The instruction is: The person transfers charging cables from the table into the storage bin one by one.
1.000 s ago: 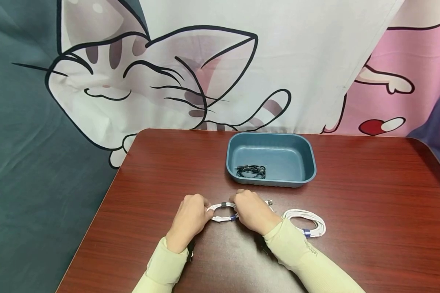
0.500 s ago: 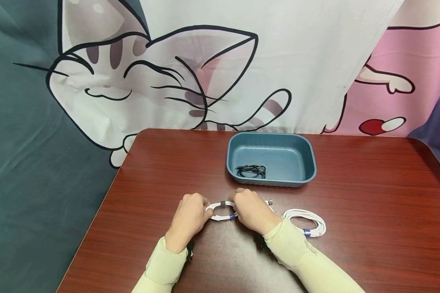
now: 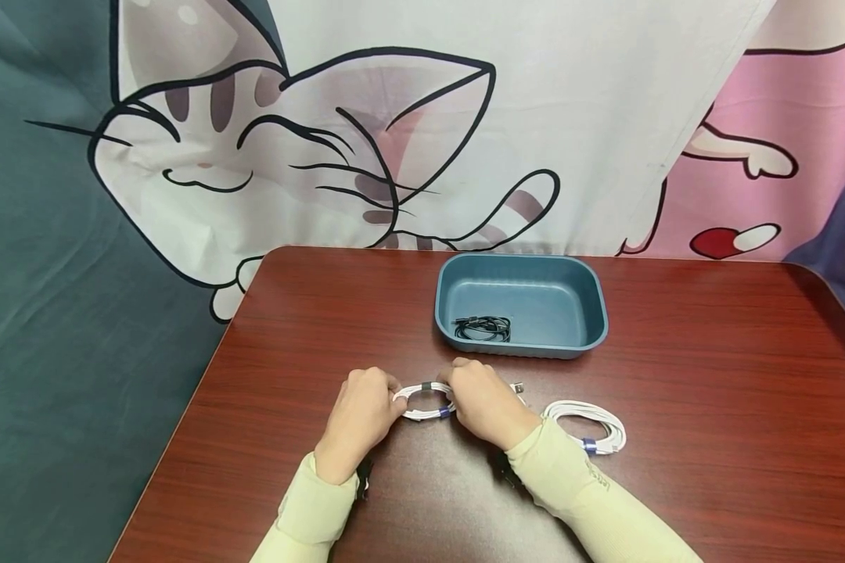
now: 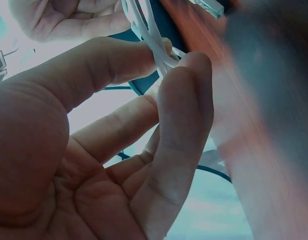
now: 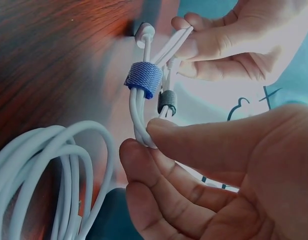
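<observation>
Both hands pinched opposite sides of the white cable coil, a holding step, I judged, whose next move required even grip.

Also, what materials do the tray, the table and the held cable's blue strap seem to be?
Tray: probably semi-matte plastic; smooth, evenly coloured, rounded corners.
Table: wood or wood-look laminate, slightly glossy; reddish grain and soft reflections.
Blue strap: likely matte woven fabric; a textured weave shows up close.

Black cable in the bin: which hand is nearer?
Right: the right hand is directly on the near side of the black cable; the left hand is farther off, leftward.
</observation>
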The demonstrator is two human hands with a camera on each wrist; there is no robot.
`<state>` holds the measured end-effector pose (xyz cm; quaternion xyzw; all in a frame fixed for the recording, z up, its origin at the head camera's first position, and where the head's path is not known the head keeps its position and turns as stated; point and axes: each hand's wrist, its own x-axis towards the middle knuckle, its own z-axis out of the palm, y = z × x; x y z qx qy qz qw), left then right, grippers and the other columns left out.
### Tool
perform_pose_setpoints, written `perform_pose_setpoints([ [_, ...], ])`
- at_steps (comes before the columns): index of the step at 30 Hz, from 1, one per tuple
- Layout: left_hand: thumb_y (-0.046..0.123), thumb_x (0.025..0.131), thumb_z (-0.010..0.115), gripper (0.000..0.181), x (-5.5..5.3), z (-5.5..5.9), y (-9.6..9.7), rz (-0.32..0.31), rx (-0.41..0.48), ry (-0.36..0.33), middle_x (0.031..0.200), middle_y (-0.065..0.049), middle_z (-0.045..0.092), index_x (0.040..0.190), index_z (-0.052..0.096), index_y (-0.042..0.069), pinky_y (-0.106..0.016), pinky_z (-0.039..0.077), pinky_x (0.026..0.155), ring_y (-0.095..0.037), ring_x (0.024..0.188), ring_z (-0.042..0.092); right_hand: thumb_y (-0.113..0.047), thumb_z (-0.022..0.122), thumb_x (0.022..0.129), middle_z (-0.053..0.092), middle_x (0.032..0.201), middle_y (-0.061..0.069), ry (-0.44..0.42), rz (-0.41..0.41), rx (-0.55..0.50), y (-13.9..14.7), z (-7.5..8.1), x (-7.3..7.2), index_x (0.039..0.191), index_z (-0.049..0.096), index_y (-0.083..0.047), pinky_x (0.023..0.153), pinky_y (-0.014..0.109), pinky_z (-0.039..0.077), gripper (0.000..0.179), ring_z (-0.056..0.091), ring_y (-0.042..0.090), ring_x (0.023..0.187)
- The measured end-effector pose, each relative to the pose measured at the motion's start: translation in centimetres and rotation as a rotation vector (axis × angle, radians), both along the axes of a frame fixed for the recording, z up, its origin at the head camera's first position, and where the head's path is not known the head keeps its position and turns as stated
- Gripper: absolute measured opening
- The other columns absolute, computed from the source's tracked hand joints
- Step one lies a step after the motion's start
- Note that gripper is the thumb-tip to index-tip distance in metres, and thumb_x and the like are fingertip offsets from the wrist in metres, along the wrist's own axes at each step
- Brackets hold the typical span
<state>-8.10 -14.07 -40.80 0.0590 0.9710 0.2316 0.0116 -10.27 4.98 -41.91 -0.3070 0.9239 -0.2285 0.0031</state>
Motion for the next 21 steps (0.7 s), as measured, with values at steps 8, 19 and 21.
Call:
perform_pose_setpoints([
  [8, 0.003, 0.074, 0.073, 0.014, -0.02, 0.23, -0.06, -0.002, 0.008, 0.007, 0.057, 0.007, 0.056, 0.065, 0.071, 0.014, -0.035, 0.049, 0.055, -0.014, 0.054, 0.053, 0.008, 0.071, 0.082, 0.061, 0.077, 0.004, 0.008, -0.010, -0.026, -0.05, -0.06, -0.06, 0.087, 0.073, -0.007, 0.065, 0.042, 0.056, 0.015, 0.068, 0.029, 0.074],
  [19, 0.002, 0.074, 0.073, 0.011, -0.16, 0.21, -0.09, 0.008, 0.026, 0.020, 0.059, 0.008, 0.057, 0.070, 0.073, 0.012, -0.034, 0.047, 0.055, -0.014, 0.056, 0.051, 0.008, 0.070, 0.082, 0.059, 0.075, 0.002, 0.013, -0.011, -0.057, 0.03, -0.05, -0.16, 0.084, 0.072, -0.007, 0.065, 0.040, 0.055, 0.015, 0.066, 0.024, 0.072],
  [21, 0.002, 0.074, 0.073, 0.011, -0.18, 0.20, -0.08, 0.007, 0.028, 0.027, 0.059, 0.008, 0.057, 0.070, 0.073, 0.012, -0.033, 0.047, 0.055, -0.013, 0.056, 0.051, 0.008, 0.071, 0.081, 0.058, 0.074, 0.002, 0.024, -0.009, -0.059, 0.07, -0.06, -0.18, 0.083, 0.071, -0.007, 0.064, 0.040, 0.055, 0.015, 0.065, 0.024, 0.071],
])
